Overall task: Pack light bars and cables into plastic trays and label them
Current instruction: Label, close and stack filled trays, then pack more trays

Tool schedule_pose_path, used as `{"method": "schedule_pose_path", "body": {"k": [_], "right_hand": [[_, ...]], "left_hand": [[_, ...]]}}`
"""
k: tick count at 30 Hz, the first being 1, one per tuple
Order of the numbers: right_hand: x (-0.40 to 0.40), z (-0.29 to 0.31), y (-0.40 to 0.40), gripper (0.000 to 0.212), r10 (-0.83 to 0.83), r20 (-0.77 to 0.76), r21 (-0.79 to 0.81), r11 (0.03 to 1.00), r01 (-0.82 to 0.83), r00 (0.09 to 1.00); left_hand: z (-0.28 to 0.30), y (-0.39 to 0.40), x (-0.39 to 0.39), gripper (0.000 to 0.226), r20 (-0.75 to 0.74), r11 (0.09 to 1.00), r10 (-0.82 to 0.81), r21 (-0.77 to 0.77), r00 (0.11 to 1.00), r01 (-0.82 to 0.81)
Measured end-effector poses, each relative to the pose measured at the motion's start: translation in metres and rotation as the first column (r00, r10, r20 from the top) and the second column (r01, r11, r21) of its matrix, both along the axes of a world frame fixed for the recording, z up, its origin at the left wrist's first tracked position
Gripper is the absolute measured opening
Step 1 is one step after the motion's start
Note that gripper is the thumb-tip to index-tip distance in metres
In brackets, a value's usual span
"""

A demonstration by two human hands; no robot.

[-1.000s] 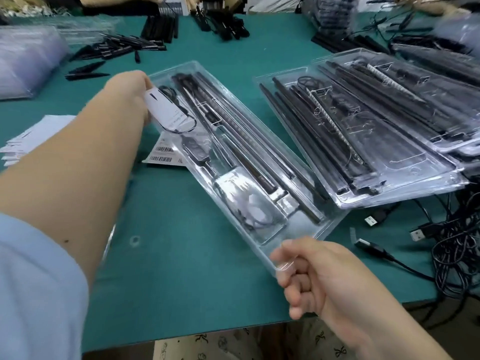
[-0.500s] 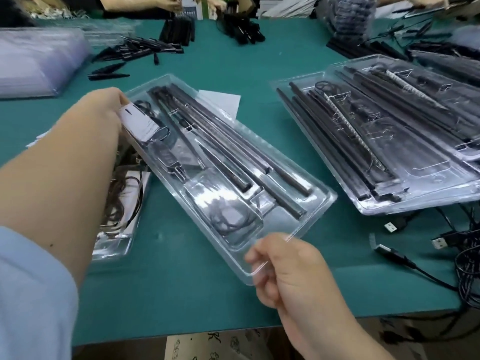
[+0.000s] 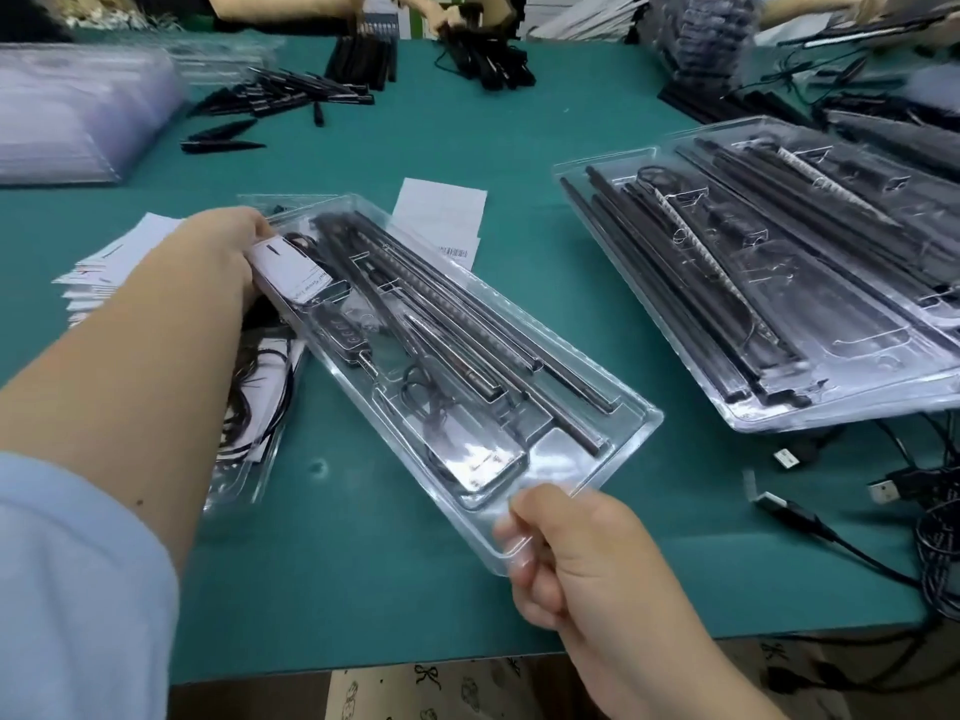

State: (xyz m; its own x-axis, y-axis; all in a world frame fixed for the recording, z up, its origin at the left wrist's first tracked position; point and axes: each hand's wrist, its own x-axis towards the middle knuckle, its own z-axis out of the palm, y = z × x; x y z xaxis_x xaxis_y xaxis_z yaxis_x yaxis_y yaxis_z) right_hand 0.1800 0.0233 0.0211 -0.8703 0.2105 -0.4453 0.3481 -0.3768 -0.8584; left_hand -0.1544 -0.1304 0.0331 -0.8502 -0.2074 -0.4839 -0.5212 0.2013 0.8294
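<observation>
Clear plastic tray (image 3: pixel 618 439) hangs tilted just above the green desk (image 3: pixel 395 579), held at both ends. Left hand (image 3: pixel 223 252) grips the far end, by a white label (image 3: pixel 291 270). Right hand (image 3: pixel 576 553) pinches the near corner. Black light bars (image 3: pixel 467 335) and a coiled cable (image 3: pixel 431 402) lie inside the tray. More packed trays (image 3: pixel 753 324) sit to the right.

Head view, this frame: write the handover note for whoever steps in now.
Left hand grips the far end of the tray and its white label. Right hand pinches the near corner.
The tray is off the table, with light bars and cable inside.
Done: packed, label on.
Left: set it with the filled trays at right, then pack the next.
</observation>
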Motion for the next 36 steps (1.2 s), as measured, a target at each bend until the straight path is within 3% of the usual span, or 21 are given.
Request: {"method": "schedule_pose_path", "body": {"k": [8,18,20,24,28,33,36], "right_hand": [[0.002,-0.001,-0.003,0.032,-0.046,-0.033,0.006,0.999,0.046,0.998],[0.006,0.000,-0.005,0.017,0.055,-0.066,0.124,0.991,-0.046,0.996],[0.006,0.001,-0.005,0.019,0.027,-0.065,0.120,0.993,-0.019,0.998],[-0.003,0.004,0.009,0.029,-0.121,-0.096,0.189,0.972,0.137,0.988],[-0.030,0.014,0.036,0.031,-0.262,-0.185,0.287,0.908,0.307,0.947],[-0.088,0.020,0.052,0.021,-0.384,-0.252,0.272,0.853,0.446,0.888],[-0.125,0.021,0.052,0.023,-0.459,-0.257,0.251,0.818,0.517,0.851]], "left_hand": [[0.001,0.000,0.009,0.020,0.001,1.000,-0.009,0.027,1.000,0.009],[-0.001,-0.003,0.003,0.019,-0.035,1.000,-0.006,0.024,0.999,0.007],[0.002,-0.004,0.005,0.018,-0.046,0.998,0.008,0.062,0.999,-0.006],[0.028,-0.015,0.010,0.008,-0.034,0.953,0.030,0.301,0.999,-0.018],[0.063,-0.049,0.020,0.013,-0.166,0.926,0.051,0.377,0.985,0.016],[0.071,-0.110,0.057,0.014,-0.201,1.000,0.013,0.018,0.980,-0.009],[0.057,-0.132,0.095,0.009,-0.150,0.999,0.052,-0.003,0.987,-0.054]]}}
